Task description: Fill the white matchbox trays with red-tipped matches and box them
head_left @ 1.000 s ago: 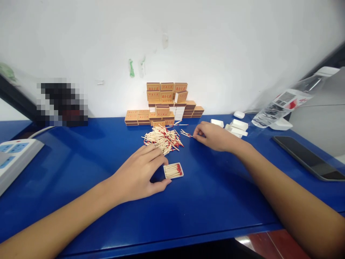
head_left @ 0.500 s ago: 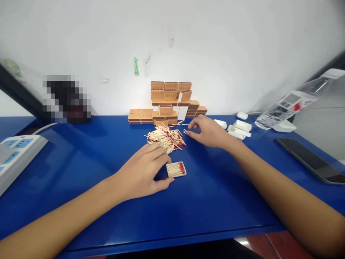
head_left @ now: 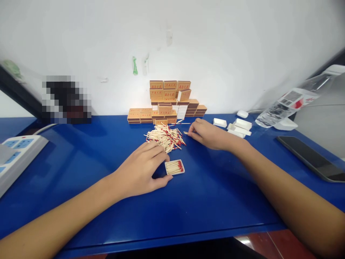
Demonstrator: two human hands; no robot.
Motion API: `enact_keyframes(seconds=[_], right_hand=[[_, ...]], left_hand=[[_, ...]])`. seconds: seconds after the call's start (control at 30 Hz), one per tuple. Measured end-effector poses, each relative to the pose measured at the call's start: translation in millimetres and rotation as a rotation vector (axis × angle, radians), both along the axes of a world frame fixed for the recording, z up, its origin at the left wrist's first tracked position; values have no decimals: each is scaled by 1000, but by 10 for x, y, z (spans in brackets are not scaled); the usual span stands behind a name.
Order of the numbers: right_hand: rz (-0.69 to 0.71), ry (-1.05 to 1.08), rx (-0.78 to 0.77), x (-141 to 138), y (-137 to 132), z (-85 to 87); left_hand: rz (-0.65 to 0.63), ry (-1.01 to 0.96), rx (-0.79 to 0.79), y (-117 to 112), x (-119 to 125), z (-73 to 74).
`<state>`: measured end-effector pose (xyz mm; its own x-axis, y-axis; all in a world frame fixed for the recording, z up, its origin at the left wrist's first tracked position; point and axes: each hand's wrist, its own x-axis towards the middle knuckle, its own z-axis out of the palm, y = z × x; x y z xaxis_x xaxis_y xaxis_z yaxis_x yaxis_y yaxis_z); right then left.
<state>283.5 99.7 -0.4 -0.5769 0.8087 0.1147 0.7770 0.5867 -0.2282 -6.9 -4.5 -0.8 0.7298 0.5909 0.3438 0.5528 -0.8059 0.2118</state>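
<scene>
My left hand (head_left: pixel 142 167) curves round the left end of a small white matchbox tray (head_left: pixel 184 172). Its thumb lies at the near side and its fingers at the far side. Red-tipped matches (head_left: pixel 174 167) lie in the tray, heads to the right. Just beyond my left fingers is a loose heap of matches (head_left: pixel 164 136). To the right of that heap, my right hand (head_left: pixel 208 133) has thumb and fingers pinched together on a few matches (head_left: pixel 185 133); the matches' other ends are hidden by the fingertips.
Yellow matchboxes (head_left: pixel 169 94) are stacked against the wall behind the heap. Empty-looking white trays (head_left: pixel 243 124) lie at right, near a tilted plastic bottle (head_left: pixel 288 100) and a phone (head_left: pixel 309 158). A power strip (head_left: pixel 24 154) sits on the left of the blue table (head_left: pixel 172 212).
My right thumb and fingers have come closer together on the matches, and the hand sits slightly lower. My left hand stays at the tray. The whole view has shifted a little.
</scene>
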Motion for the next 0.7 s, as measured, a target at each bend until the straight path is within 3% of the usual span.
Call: enact_keyframes(seconds=[0.23,0.37,0.5,0.7], right_hand=[[185,162,-105,-222,-645,297],[293,67,-65,-436,-962,266],[319,-75,72,-555,-1017,159],[276,91,-69,-486,-932,232]], left_hand=[[41,-26,-24,8,14,-10],[67,-8,-30,16,19,-18],[72,-8,-34,19,33,-17],[54,-29,-31,22,27,-21]])
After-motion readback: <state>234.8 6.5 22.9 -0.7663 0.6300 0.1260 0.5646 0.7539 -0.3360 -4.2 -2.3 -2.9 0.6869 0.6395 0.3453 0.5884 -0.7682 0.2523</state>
